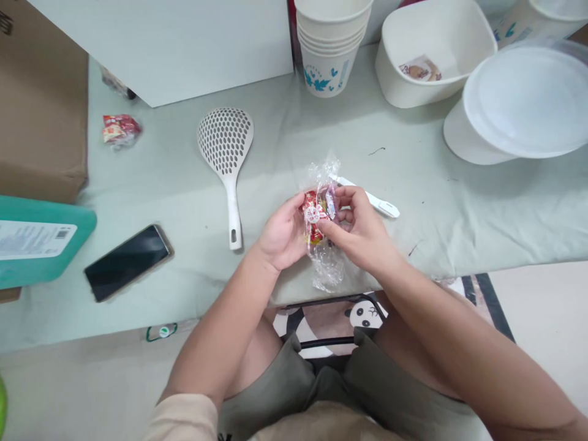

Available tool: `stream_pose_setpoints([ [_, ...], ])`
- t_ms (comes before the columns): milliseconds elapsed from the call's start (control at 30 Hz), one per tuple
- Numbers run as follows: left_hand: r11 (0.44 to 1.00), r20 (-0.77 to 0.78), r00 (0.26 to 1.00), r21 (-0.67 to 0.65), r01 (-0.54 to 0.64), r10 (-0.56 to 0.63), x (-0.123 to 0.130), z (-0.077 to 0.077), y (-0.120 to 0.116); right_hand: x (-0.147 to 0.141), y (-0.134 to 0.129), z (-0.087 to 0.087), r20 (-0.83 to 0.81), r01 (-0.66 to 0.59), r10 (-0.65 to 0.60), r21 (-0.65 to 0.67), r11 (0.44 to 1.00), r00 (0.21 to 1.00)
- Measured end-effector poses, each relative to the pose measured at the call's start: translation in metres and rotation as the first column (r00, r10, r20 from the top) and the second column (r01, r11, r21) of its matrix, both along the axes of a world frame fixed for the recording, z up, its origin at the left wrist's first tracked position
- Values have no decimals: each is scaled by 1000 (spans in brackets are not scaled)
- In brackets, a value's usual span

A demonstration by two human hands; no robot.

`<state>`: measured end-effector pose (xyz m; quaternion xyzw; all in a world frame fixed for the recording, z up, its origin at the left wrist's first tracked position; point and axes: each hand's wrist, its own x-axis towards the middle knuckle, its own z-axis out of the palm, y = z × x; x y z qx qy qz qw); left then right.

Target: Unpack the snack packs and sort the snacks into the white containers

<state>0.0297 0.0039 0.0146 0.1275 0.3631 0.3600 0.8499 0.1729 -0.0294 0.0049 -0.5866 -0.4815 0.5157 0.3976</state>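
Both hands hold a clear plastic packet [315,214] with red, yellow and purple wrapped pieces inside, above the pale green cloth near the table's front edge. My left hand [285,233] supports its left side, fingers closed against it. On the right side, my right hand [356,228] grips the packet, with the thumb across its front. Crinkled clear ends of the wrapper stick out above and below the fingers. Just behind my right hand lies a white slim tool [386,207], partly covered by the packet and the hand.
A white slotted skimmer [233,205] and a black phone [128,262] lie to the left. Farther back are a red packet [120,130], stacked paper cups [331,70], a white tub [399,89] and a lidded container [523,101]. A green box [68,245] stands at the left edge.
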Motion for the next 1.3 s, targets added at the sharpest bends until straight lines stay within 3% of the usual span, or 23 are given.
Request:
stream_pose_setpoints([
  [300, 983, -167, 981, 139, 122, -98, -7, 2, -4, -3, 0, -2, 106, -47, 45, 25, 999, 993],
  [467, 957, -354, 932, 239, 166, -73, -13, 14, -5, -1, 1, -2, 289, -25, 19, 17, 1000, 957],
  [567, 949, -434, 900, 262, 176, -48, -14, 15, -6, 0, 0, -3, 347, -41, 20, 55, 998, 938],
  [700, 924, -607, 792, 335, 185, 61, -19, 4, -8, 0, -1, -3, 386, -49, 24, 56, 997, 922],
  [800, 841, -753, 629, 457, 289, 193, -25, -1, -8, 2, -1, -3, 470, -79, 31, 82, 994, 882],
  [900, 746, -845, 452, 493, 447, 287, -28, 0, -9, 4, -2, -5, 554, -118, 7, 165, 979, 832],
  [1000, 682, -876, 349, 479, 553, 332, -27, -1, -9, 6, -4, -8, 581, -131, -48, 262, 956, 813],
  [1133, 688, -870, 305, 494, 532, 388, -32, -6, -6, 7, -5, -5, 592, -120, -62, 263, 957, 803],
  [1300, 757, -855, 345, 509, 411, 387, -45, -7, -2, 12, -3, 2, 555, -68, -40, 173, 982, 831],
])
